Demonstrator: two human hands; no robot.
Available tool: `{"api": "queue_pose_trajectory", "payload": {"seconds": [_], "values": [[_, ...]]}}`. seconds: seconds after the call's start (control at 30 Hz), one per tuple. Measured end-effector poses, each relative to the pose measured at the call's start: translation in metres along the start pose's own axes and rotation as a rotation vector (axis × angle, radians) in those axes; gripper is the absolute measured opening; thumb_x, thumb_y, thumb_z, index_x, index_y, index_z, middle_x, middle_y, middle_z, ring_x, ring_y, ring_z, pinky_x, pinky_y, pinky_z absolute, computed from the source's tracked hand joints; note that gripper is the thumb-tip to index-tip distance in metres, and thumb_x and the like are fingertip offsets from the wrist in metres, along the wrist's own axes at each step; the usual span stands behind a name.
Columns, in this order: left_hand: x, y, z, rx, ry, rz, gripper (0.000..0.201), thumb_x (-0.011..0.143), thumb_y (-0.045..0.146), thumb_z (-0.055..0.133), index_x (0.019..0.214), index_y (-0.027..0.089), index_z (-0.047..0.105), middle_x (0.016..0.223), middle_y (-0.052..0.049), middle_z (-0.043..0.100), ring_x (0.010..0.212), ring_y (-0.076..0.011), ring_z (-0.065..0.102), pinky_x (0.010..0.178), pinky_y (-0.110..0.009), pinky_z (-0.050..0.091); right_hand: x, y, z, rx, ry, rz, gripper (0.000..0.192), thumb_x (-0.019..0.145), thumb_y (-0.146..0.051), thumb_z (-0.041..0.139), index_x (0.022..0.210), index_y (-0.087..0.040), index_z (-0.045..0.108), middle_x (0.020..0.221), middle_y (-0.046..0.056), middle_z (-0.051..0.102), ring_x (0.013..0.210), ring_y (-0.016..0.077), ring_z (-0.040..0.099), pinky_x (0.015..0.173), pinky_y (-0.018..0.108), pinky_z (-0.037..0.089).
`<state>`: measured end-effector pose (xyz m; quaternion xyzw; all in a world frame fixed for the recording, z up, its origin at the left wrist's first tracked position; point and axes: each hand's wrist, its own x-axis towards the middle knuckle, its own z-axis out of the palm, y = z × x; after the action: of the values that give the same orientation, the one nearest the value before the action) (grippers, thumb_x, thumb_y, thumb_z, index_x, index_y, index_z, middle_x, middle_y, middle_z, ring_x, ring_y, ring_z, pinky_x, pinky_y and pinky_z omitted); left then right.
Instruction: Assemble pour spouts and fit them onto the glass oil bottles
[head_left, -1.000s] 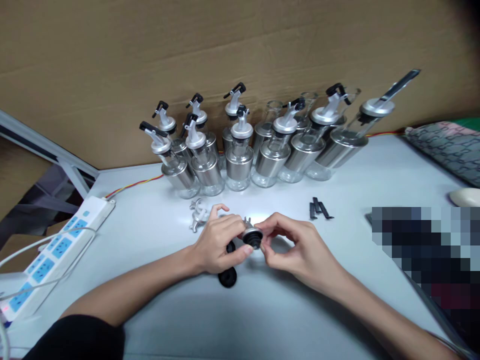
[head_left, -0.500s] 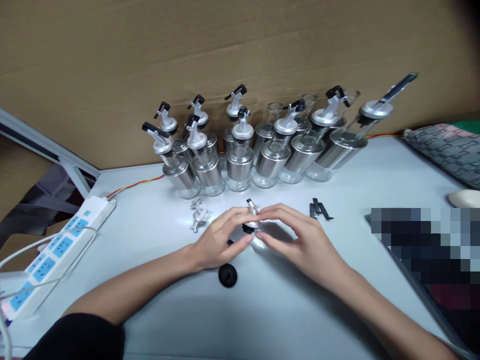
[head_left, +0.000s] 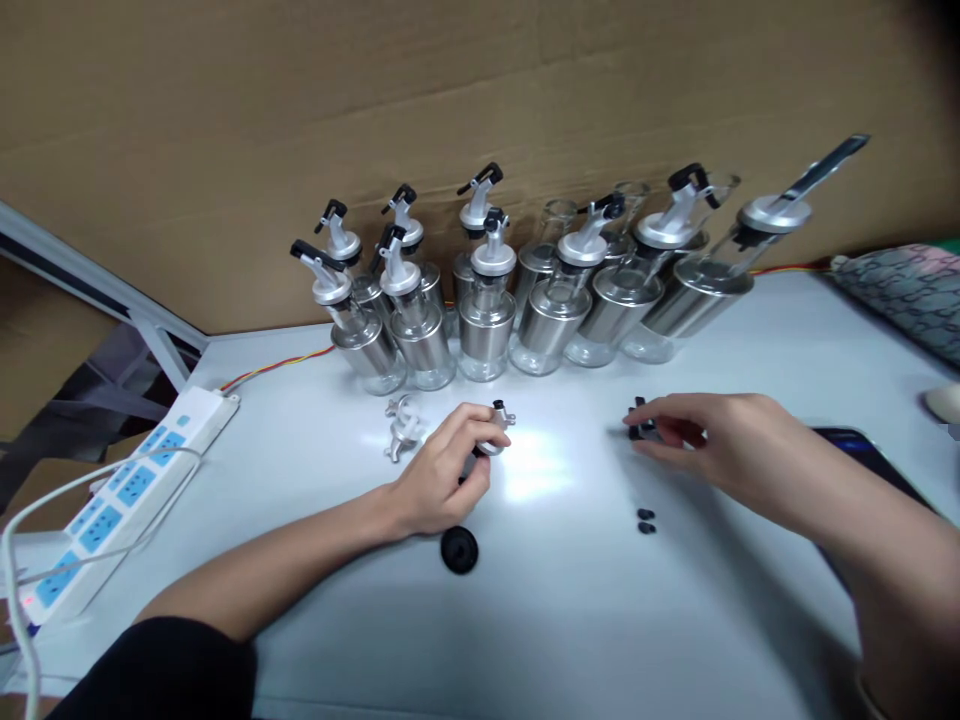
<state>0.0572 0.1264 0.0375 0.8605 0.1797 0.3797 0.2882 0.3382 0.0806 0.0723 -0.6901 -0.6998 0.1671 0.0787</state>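
Note:
My left hand [head_left: 442, 478] is closed around a silver pourer spout [head_left: 501, 418] with a black tip, held just above the table. Part of the spout's round base is hidden behind my fingers. Off to the right, my right hand [head_left: 697, 430] is over the small black levers [head_left: 639, 425], thumb and forefinger apart on either side of them. A black ribbed round stopper [head_left: 459, 550] lies below my left wrist. Loose silver spout parts [head_left: 403, 430] rest left of my left hand. Two tiny black plugs [head_left: 646, 521] lie below my right hand.
Several glass and steel bottles [head_left: 486, 335], many with pourers fitted, stand along the cardboard wall [head_left: 450, 90]. A white power strip [head_left: 124, 500] with cables lies at the left. A dark phone [head_left: 851, 445] is at the right, with a patterned cloth item [head_left: 907, 300] behind it.
My right hand has left the spout and moved right to the black levers. My left hand keeps the spout. The two tiny black plugs now show on the table; the view has shifted slightly.

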Motion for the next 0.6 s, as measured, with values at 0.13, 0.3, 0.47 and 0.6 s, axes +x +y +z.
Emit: {"api": "queue_pose_trajectory", "payload": {"seconds": [0.13,0.3,0.47,0.6], "values": [[0.0,0.0,0.0,0.004,0.008,-0.016,0.028,0.079,-0.001,0.038,0.099,0.018,0.045,0.095,-0.006,0.046,0.09,-0.0144,0.05,0.079,-0.029,0.046,-0.003,0.001,0.006,-0.055,0.001,0.007,0.013,0.077,-0.024,0.058,0.08,-0.024,0.071,0.068,0.004,0.066,0.058,0.0213,0.059,0.055,0.032,0.041],[0.0,-0.001,0.0,-0.012,0.002,-0.01,0.028,0.076,-0.001,0.037,0.095,0.018,0.044,0.092,-0.005,0.046,0.087,-0.0149,0.05,0.077,-0.029,0.046,-0.002,-0.008,0.007,0.097,-0.009,-0.096,0.019,0.082,-0.024,0.051,0.079,-0.022,0.07,0.085,0.007,0.07,0.073,0.0225,0.064,0.066,0.034,0.044],[0.0,-0.002,-0.001,-0.003,-0.04,-0.017,0.029,0.078,-0.001,0.034,0.097,0.019,0.044,0.093,-0.005,0.046,0.091,-0.0154,0.05,0.079,-0.03,0.046,-0.006,-0.04,0.006,0.43,-0.194,-0.261,0.021,0.09,-0.033,0.046,0.085,-0.023,0.064,0.078,0.002,0.066,0.067,0.0155,0.059,0.062,0.027,0.043],[0.0,-0.001,-0.003,0.018,-0.109,0.005,0.029,0.082,0.001,0.033,0.101,0.019,0.047,0.098,-0.006,0.046,0.09,-0.0151,0.05,0.079,-0.029,0.047,-0.01,-0.062,0.006,0.546,-0.28,-0.28,0.021,0.093,-0.034,0.043,0.082,-0.022,0.057,0.072,-0.002,0.063,0.065,0.0129,0.055,0.062,0.025,0.039]]}}
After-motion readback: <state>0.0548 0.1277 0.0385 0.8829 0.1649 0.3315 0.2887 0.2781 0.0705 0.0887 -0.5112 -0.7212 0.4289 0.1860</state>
